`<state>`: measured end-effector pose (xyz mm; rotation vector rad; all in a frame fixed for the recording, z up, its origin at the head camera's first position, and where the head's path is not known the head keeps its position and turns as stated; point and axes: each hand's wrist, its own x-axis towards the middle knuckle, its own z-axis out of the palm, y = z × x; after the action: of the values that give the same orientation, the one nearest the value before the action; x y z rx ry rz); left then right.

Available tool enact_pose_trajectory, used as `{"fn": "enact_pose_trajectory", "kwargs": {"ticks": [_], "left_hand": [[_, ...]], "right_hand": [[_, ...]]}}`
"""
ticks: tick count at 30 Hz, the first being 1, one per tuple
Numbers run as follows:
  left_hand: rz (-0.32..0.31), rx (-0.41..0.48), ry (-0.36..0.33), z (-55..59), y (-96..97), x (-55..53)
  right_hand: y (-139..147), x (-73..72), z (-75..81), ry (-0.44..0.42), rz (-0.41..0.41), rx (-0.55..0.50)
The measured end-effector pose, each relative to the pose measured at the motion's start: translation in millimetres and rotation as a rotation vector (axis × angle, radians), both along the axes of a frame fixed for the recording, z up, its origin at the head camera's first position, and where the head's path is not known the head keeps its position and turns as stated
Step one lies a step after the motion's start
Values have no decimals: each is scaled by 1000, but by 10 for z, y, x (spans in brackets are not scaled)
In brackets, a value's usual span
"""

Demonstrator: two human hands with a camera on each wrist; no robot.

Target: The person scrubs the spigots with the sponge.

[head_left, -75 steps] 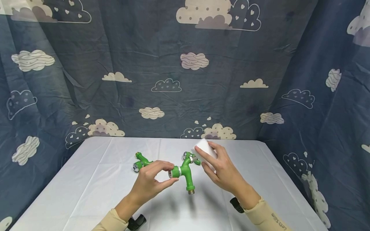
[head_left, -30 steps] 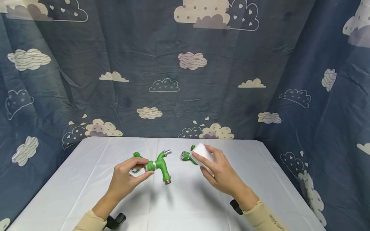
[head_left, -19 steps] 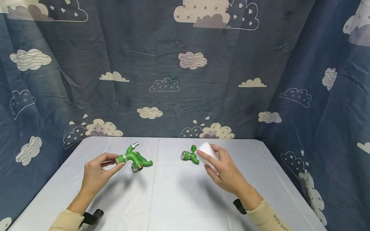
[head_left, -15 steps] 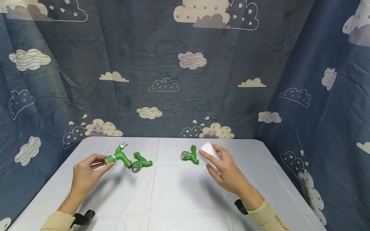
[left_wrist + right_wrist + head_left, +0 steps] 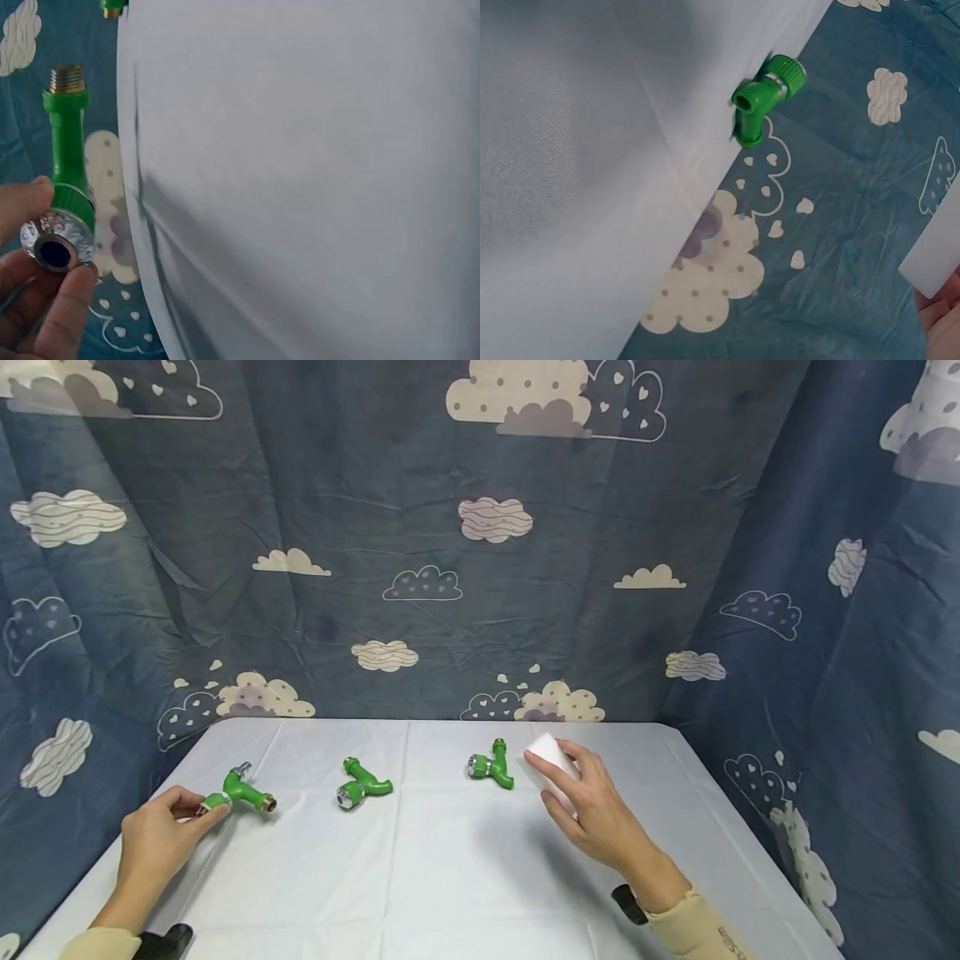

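My left hand (image 5: 153, 839) pinches a green tap (image 5: 243, 791) by its ribbed knob at the left side of the table. In the left wrist view thumb and fingers sit around the chrome-ended knob (image 5: 58, 236), and the threaded brass end points away from the hand. My right hand (image 5: 600, 818) holds a white rectangular block (image 5: 550, 752) between thumb and fingers, raised over the table's right half. Part of the block (image 5: 937, 251) shows at the right wrist view's edge. A second green tap (image 5: 491, 768) lies just left of the block.
Another green tap (image 5: 365, 785) lies between the hands, left of the table's middle. A white cloth covers the table (image 5: 450, 868). Behind it and at the sides hangs a dark blue curtain (image 5: 337, 527) with cloud prints.
My left hand has carried its tap from the middle leftward, past the tap lying left of centre, and lower toward the table's left edge. My right hand with the block has shifted slightly right.
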<state>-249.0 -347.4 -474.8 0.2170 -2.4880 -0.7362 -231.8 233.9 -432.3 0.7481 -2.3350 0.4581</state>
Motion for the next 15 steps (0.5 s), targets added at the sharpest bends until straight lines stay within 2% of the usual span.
{"fn": "enact_pose_trajectory", "kwargs": {"ticks": [3, 6, 15], "left_hand": [[43, 19, -75, -14, -47, 7], [60, 23, -131, -12, -67, 5], [35, -20, -220, 28, -20, 11]], "right_hand": [[9, -2, -18, 1, 6, -8], [15, -4, -35, 1, 8, -12], [13, -17, -31, -3, 14, -15]]}}
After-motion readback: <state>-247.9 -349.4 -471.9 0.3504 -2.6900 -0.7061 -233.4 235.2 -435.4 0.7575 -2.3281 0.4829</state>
